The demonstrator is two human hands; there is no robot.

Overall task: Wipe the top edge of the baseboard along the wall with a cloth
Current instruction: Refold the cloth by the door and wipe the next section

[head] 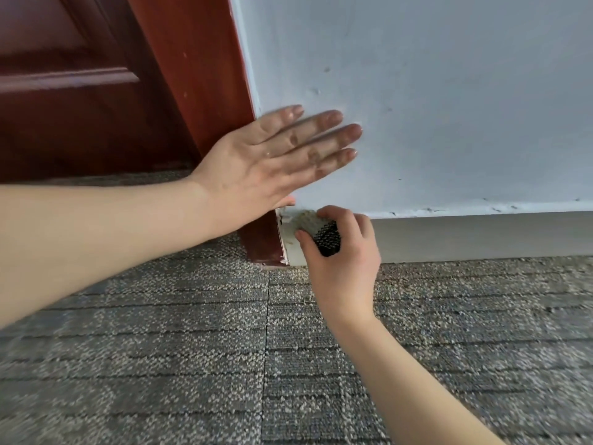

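A pale grey baseboard (475, 237) runs along the foot of the light blue wall (449, 107). My right hand (343, 261) grips a small bunched cloth (316, 228), beige with a dark mesh part, and holds it against the baseboard's left end at its top edge. My left hand (272, 162) lies flat on the wall just above, fingers straight and together, pointing right.
A dark red door frame (199, 75) meets the baseboard at the left, with a red panelled door (64, 91) beyond it. Grey patterned carpet tiles (192, 364) cover the floor. The baseboard stretches on to the right edge of view.
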